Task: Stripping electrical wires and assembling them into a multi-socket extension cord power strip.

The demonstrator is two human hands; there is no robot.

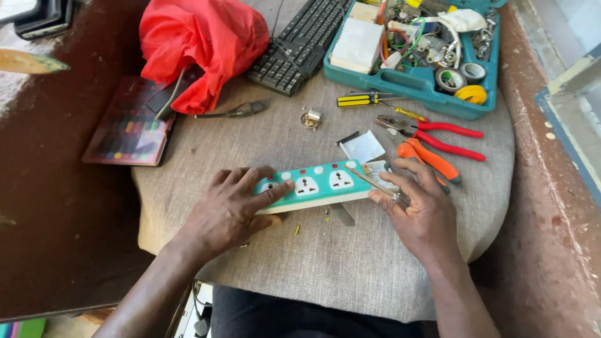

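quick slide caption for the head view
Left hand steadies a teal power strip while the right hand works a thin tool on it.

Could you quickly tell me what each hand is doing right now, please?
Left hand: open, fingers spread flat on the teal power strip.
Right hand: closed on a thin tool lying across the strip.

Bare grey cushion [325,263] lies open near the person, in front of the power strip [319,184]; a loose screw [297,230] dots it; to the far side, room narrows between a small metal fitting [311,118], a white plate [363,147] and a yellow-black screwdriver [363,99]; red pliers [438,134] and orange cutters [432,161] crowd the right; the teal toolbox [413,81], keyboard [300,44] and red cloth [200,44] wall off the far edge
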